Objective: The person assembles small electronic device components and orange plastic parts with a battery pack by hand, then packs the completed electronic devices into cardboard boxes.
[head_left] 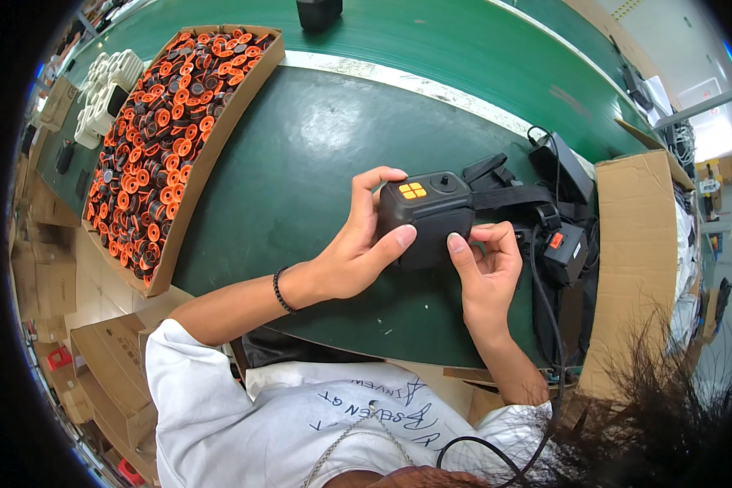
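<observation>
A dark box-shaped device [427, 213] with rounded edges is held above the green table. On its top face are an orange pad of square buttons and a small black knob. My left hand [359, 236] is closed round its left end, thumb across the front and a finger along the top. My right hand [488, 260] pinches at the lower right edge, thumb against the front; what lies between those fingertips is hidden. A black strap [512, 197] runs right from behind the device toward a small black box [565, 254] with an orange-red part.
On the left, a cardboard tray [220, 154] holds many orange and black round parts. An open carton [633, 260] stands at right, beside a black adapter-like block [563, 167] and a cable [537, 276]. Beyond the green table [301, 146] runs a green belt [431, 49] with a black object [319, 14].
</observation>
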The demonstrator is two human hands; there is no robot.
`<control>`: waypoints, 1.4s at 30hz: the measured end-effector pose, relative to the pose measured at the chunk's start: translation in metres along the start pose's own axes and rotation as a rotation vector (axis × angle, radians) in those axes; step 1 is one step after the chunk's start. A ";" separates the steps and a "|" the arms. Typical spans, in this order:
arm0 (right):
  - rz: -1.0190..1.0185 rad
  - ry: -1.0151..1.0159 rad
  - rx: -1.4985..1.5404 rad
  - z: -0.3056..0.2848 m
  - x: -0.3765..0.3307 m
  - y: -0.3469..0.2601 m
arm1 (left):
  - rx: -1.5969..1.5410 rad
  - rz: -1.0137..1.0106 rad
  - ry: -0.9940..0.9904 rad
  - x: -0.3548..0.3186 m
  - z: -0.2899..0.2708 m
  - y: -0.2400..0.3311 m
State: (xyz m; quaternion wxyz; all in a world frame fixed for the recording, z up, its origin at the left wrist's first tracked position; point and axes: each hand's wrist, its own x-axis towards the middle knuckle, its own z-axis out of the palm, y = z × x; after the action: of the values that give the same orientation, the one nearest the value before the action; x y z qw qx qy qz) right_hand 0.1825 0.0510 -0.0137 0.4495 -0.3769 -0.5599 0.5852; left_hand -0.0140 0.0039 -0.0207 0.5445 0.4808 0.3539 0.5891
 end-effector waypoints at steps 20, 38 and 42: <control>-0.051 -0.266 0.042 0.005 -0.001 -0.018 | 0.213 0.167 -0.209 -0.011 -0.011 -0.002; 0.042 -0.246 0.059 0.004 0.007 -0.008 | 0.080 -0.051 -0.107 0.007 -0.011 0.019; 0.013 -0.249 0.041 0.004 0.008 -0.007 | 0.106 -0.055 -0.109 0.006 -0.011 0.022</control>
State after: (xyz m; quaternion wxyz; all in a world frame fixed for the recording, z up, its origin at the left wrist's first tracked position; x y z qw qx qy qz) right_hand 0.1769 0.0571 -0.0061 0.3801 -0.2957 -0.5969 0.6417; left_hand -0.0307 0.0076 -0.0020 0.5526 0.5304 0.3675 0.5275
